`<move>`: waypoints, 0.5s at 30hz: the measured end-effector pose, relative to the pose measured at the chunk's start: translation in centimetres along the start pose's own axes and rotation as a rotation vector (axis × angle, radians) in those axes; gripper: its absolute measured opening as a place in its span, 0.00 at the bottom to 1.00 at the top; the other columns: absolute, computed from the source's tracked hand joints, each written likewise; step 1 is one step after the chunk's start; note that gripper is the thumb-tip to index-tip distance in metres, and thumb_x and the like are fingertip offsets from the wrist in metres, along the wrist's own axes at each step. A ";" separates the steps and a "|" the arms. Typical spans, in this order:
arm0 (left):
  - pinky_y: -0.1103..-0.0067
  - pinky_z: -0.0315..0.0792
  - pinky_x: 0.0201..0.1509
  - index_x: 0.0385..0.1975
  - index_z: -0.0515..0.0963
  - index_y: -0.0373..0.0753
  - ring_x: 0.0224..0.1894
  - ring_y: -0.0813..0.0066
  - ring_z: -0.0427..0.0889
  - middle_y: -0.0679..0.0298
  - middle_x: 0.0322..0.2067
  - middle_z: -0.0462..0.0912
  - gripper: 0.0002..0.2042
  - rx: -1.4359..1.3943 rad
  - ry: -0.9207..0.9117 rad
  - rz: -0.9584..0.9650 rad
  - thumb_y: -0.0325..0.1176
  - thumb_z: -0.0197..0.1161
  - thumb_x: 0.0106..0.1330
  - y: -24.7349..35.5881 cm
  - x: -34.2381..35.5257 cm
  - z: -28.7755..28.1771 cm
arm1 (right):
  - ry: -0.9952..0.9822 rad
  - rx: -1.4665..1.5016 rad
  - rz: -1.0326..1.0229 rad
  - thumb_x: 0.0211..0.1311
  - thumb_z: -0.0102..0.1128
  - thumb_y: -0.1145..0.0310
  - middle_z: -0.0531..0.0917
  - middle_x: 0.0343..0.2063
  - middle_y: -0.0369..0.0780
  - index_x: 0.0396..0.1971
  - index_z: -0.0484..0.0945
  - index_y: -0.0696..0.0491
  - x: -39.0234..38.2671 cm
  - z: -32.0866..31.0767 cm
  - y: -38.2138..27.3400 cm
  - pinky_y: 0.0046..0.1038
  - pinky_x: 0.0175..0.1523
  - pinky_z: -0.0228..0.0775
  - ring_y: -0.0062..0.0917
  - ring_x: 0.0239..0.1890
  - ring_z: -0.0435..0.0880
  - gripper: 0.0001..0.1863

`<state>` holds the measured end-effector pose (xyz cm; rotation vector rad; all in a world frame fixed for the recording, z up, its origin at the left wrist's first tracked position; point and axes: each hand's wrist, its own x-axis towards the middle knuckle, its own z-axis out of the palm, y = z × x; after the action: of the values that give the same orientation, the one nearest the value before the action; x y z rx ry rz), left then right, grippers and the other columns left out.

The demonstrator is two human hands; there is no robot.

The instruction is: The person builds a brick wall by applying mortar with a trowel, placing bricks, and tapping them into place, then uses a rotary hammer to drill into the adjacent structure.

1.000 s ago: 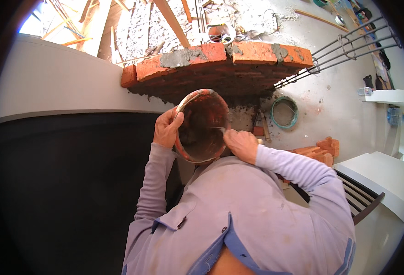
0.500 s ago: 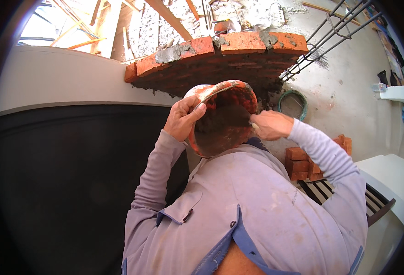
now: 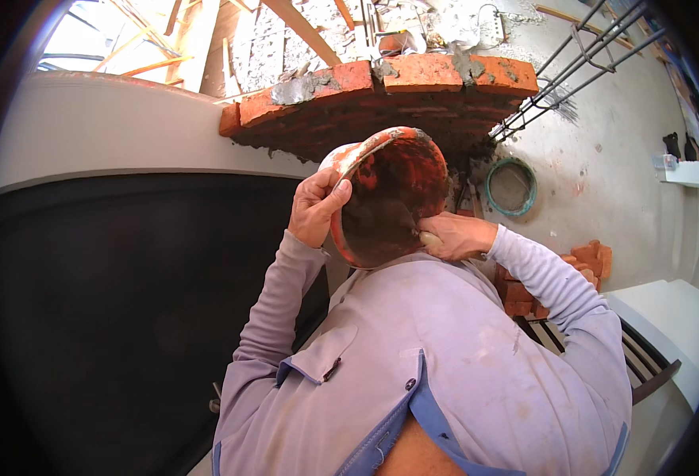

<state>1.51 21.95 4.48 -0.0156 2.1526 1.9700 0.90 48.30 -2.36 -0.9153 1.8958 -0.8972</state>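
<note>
A red-orange bucket (image 3: 425,163), its inside smeared with grey mortar, is tilted with its mouth toward me in front of my chest. My left hand (image 3: 316,208) grips its rim on the left, thumb over the edge. Inside, dark wet mortar (image 3: 373,234) lies along the lower side. My right hand (image 3: 459,236) is closed round the pale handle of a trowel (image 3: 429,238) at the bucket's right side. The trowel's blade reaches into the mortar and is hard to make out. Beyond the bucket stands a low brick wall (image 3: 425,73) with mortar patches on top.
On the floor to the right sits a round green tub (image 3: 489,189) holding grey material. Stacked bricks (image 3: 517,298) stand nearer me. Steel reinforcing bars (image 3: 583,54) slant at the upper right. A pale wall (image 3: 151,131) and a large dark surface (image 3: 143,317) fill the left.
My right hand has moved left and slightly down with the trowel, across the bucket's mouth. The bucket has shifted slightly upward in view, still held by my left hand.
</note>
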 end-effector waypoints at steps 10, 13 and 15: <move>0.85 0.51 0.26 0.17 0.65 0.41 0.24 0.90 0.55 0.79 0.19 0.59 0.16 -0.050 0.323 0.064 0.34 0.56 0.69 -5.6 0.1 -3.6 | -0.230 0.641 0.180 0.57 0.61 0.64 0.74 0.21 0.32 0.39 0.76 0.54 -0.7 -5.4 1.2 0.21 0.21 0.66 0.15 0.16 0.71 0.12; 0.85 0.51 0.25 0.17 0.65 0.41 0.24 0.90 0.56 0.79 0.19 0.60 0.16 -0.142 0.397 0.014 0.35 0.56 0.70 -8.2 -0.2 -5.1 | -0.099 0.602 0.227 0.58 0.63 0.64 0.74 0.22 0.31 0.45 0.76 0.54 -2.0 -8.8 0.4 0.19 0.20 0.65 0.14 0.16 0.71 0.17; 0.86 0.52 0.25 0.17 0.67 0.41 0.24 0.90 0.56 0.79 0.20 0.61 0.16 -0.062 0.456 -0.027 0.35 0.56 0.70 -10.1 -0.6 -6.4 | 0.057 0.499 0.200 0.58 0.63 0.64 0.73 0.23 0.31 0.48 0.75 0.54 -2.4 -11.7 -1.3 0.18 0.20 0.65 0.13 0.16 0.71 0.19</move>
<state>2.70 14.51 -4.87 -0.5518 2.3282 2.1817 -8.18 52.45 4.32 -0.3969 1.6579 -1.2059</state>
